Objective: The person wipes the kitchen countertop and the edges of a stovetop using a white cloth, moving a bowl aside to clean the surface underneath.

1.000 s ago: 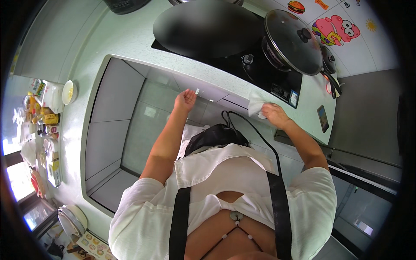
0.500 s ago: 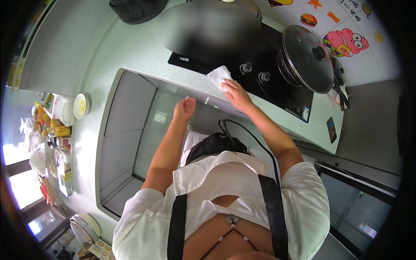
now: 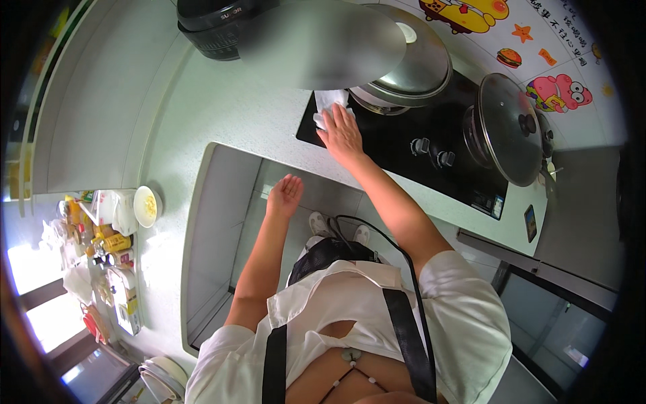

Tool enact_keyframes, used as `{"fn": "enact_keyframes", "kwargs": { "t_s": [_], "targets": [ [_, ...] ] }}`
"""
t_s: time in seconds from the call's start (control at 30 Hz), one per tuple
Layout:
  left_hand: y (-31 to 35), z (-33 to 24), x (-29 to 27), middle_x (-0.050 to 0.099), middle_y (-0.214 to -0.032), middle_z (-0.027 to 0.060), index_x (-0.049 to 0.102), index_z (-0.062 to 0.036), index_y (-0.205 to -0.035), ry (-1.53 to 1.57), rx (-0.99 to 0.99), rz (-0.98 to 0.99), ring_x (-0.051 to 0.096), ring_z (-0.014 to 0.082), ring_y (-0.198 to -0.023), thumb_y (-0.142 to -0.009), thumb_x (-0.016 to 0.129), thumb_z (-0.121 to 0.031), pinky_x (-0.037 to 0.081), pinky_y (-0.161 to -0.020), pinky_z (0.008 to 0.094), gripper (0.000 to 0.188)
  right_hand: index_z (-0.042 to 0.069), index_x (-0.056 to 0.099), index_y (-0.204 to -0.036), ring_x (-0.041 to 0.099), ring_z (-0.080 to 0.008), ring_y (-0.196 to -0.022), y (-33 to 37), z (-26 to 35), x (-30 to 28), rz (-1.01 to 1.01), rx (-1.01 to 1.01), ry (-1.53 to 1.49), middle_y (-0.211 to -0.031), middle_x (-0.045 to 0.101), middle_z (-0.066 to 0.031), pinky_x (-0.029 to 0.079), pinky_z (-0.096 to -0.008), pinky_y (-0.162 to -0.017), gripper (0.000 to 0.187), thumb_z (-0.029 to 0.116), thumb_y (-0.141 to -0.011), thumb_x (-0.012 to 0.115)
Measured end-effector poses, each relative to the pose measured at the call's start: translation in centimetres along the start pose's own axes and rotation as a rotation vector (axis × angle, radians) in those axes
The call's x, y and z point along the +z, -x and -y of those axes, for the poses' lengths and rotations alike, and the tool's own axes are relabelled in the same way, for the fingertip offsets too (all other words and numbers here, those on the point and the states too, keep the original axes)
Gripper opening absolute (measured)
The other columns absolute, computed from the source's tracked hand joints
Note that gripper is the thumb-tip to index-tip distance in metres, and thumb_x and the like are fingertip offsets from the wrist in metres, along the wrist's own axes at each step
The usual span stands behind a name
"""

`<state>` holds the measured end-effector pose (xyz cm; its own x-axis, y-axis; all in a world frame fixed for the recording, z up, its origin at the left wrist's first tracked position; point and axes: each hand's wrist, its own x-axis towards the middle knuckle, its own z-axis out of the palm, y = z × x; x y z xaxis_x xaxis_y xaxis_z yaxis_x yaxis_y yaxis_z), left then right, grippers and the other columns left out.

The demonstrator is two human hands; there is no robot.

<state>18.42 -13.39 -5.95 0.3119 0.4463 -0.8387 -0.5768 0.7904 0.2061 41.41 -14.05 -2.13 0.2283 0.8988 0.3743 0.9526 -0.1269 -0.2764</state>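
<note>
My right hand (image 3: 342,137) lies over a crumpled white paper towel (image 3: 330,106), its fingers pressing it down on the left end of the black glass cooktop (image 3: 397,138). A large lidded metal pot (image 3: 418,64) stands on the burner just beyond and to the right of those fingers. Raised above the floor in front of the counter, my left hand (image 3: 285,194) is open and holds nothing, its palm turned up. Two control knobs (image 3: 431,153) sit on the cooktop to the right of my right hand.
A pan with a glass lid (image 3: 509,128) occupies the right burner, and a phone (image 3: 531,223) lies at the counter's right end. A black cooker (image 3: 208,30) stands at the back left. The left counter bears a bowl of yellow food (image 3: 147,206) and several bottles (image 3: 114,242).
My right hand has moved the paper towel from the counter's front edge farther left and onto the cooktop's left end. My left hand stays open. The whole view has shifted.
</note>
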Motion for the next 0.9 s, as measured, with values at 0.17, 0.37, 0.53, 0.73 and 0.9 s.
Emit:
{"fn": "enact_keyframes", "kwargs": {
  "t_s": [0.17,0.37,0.53,0.73,0.9],
  "targets": [
    [1.2,-4.1,0.7,0.064,-0.093,0.0133,0.058,-0.0010,-0.095,-0.055,0.049,0.080,0.061,0.0256,-0.093,-0.094,0.042,-0.015,0.049,-0.090,0.0401,0.021,-0.002,0.043,-0.125,0.035,-0.0378,-0.125,-6.2,-0.9,3.8,-0.091,0.132,0.114,-0.132,0.039,-0.0259,0.030,-0.0457,-0.102,0.056,0.035,-0.085,0.056],
    [1.3,-4.7,2.5,0.063,-0.092,0.0119,0.058,-0.0011,-0.095,-0.080,0.068,0.156,0.060,0.0244,-0.093,-0.094,0.044,-0.014,0.049,-0.090,0.0365,0.019,0.009,0.043,-0.130,0.034,-0.0281,-0.127,-6.3,-1.1,3.4,-0.014,0.169,0.099,-0.137,0.037,-0.0145,0.026,-0.0431,-0.106,0.050,0.037,-0.089,0.050],
    [1.6,-2.8,5.1,0.061,-0.097,0.0121,0.058,-0.0007,-0.098,-0.160,0.056,0.231,0.058,0.0241,-0.097,-0.094,0.045,-0.015,0.049,-0.090,0.0364,0.020,0.008,0.044,-0.130,0.033,-0.0257,-0.130,-0.3,-2.6,0.8,0.019,0.287,0.115,-0.138,0.038,-0.0118,0.025,-0.0419,-0.107,0.049,0.034,-0.089,0.050],
    [1.9,0.8,6.5,0.060,-0.100,0.0127,0.058,-0.0004,-0.099,-0.207,0.020,0.229,0.058,0.0245,-0.099,-0.095,0.044,-0.016,0.048,-0.091,0.0368,0.021,0.006,0.045,-0.127,0.036,-0.0259,-0.128,5.6,-5.2,-3.1,-0.028,0.326,0.165,-0.137,0.040,-0.0115,0.029,-0.0424,-0.104,0.048,0.031,-0.087,0.054],
    [1.7,4.6,6.0,0.062,-0.097,0.0127,0.059,-0.0005,-0.098,-0.177,-0.022,0.254,0.059,0.0255,-0.097,-0.095,0.043,-0.016,0.049,-0.091,0.0376,0.022,0.001,0.045,-0.125,0.039,-0.0314,-0.124,6.6,-7.7,-4.7,-0.004,0.442,0.181,-0.132,0.043,-0.0170,0.030,-0.0429,-0.103,0.051,0.031,-0.085,0.058]
  ]
}}
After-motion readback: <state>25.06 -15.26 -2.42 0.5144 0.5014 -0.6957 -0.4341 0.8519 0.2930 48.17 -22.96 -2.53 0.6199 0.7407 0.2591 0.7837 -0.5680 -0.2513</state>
